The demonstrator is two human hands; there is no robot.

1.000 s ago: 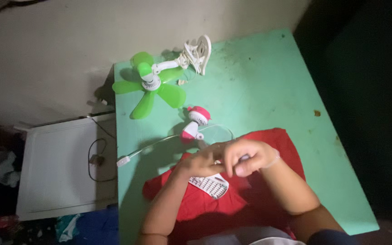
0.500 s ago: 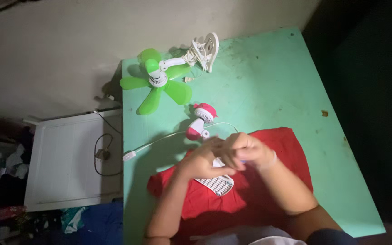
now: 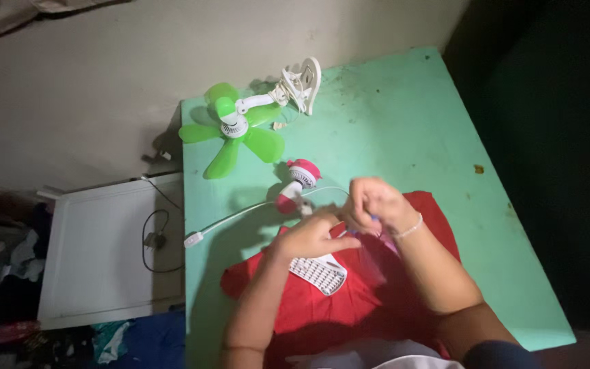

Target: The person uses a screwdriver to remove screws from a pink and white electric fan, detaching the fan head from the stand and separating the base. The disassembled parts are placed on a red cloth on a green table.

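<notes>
My right hand (image 3: 375, 203), with a pale bracelet at the wrist, is raised over the far edge of a red cloth (image 3: 418, 273). Its fingers are closed on a small thing with a blue part (image 3: 375, 219); a blurred pinkish piece (image 3: 381, 249) hangs under it. My left hand (image 3: 311, 236) hovers just left of it, fingers reaching towards it, above a white slotted grille (image 3: 319, 273) that lies on the cloth. What the left fingers hold is hidden. A pink and white fan motor (image 3: 296, 183) sits just beyond both hands.
A green table (image 3: 404, 130) carries everything. At its far left corner lies a green five-blade clip fan (image 3: 230, 130) with a white clamp (image 3: 303, 83). A white cable with a switch (image 3: 192, 239) runs off the left edge. A white panel (image 3: 97, 253) lies left of the table.
My right hand has lifted up and away from the left hand, towards the cloth's far edge. The left hand has stayed over the grille. The view has shifted slightly.
</notes>
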